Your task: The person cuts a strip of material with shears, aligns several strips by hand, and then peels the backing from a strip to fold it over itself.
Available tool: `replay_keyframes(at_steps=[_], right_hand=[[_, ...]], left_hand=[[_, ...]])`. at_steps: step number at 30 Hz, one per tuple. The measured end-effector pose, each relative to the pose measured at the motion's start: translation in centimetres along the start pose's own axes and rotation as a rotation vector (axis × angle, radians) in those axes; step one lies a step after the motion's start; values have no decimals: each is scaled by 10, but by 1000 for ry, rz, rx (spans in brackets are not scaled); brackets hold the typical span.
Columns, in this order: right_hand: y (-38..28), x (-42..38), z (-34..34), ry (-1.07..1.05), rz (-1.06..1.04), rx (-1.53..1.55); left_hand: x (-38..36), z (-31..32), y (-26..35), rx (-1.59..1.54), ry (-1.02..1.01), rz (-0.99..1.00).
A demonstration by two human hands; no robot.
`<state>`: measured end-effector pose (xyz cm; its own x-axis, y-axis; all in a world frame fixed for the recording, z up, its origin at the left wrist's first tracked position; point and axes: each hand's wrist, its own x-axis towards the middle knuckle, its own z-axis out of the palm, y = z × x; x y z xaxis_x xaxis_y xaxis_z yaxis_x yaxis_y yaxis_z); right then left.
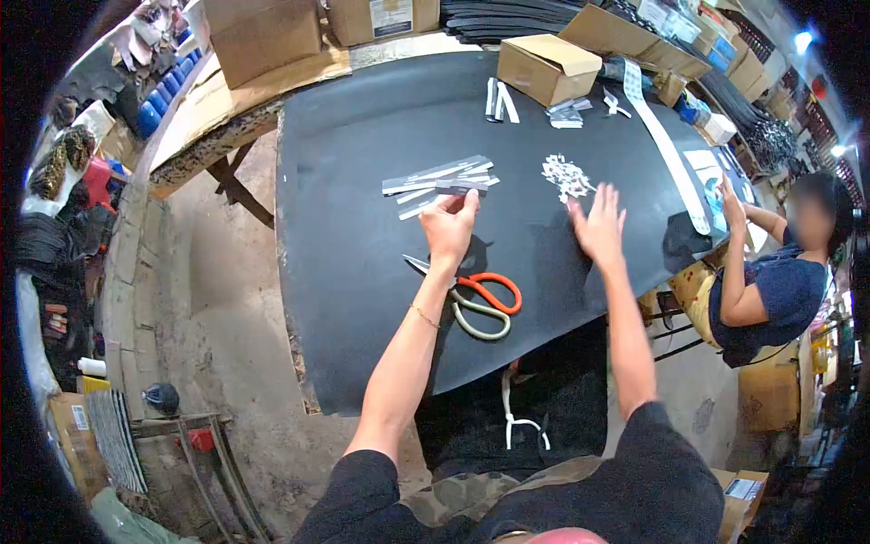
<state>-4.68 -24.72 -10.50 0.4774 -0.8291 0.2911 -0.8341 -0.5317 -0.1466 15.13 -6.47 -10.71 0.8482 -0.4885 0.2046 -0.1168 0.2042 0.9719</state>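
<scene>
My left hand (450, 225) is closed, thumb and fingers pinching the end of a dark strip at the near side of a bunch of dark and white strips (426, 178). To the right, my right hand (598, 225) is open, its fingers stretched out at the lower edge of a heap of small white pieces (567, 174). Scissors (490, 278) with one orange and one pale handle loop lie on the black table (353, 299), partly behind my left wrist.
Across the table stand a cardboard box (544, 77) and a few more strips (500, 102). A long white band (666, 150) runs down the right side. A person (770, 281) works at the table's right end. More boxes (263, 36) sit on a bench at the back left.
</scene>
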Motion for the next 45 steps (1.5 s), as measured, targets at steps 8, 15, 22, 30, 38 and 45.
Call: replay_keyframes(at_steps=[8,15,22,30,38,45], right_hand=[[-37,-31,7,-160,-183,66],[-38,-21,1,-8,-100,180],[-65,-20,-30,-8,-203,867],[-81,-20,2,-474,-183,1336],[-77,-25,12,-483,-238,1334],[-79,-30,15,-522,-287,1278]], left_hand=[[-10,11,-3,-1,-68,-62],[-11,11,3,54,-74,-29],[-1,-1,-1,42,-361,-192],[5,-15,8,387,-736,-135],[6,-16,3,404,-820,-144],[5,-13,-8,486,-867,-61]])
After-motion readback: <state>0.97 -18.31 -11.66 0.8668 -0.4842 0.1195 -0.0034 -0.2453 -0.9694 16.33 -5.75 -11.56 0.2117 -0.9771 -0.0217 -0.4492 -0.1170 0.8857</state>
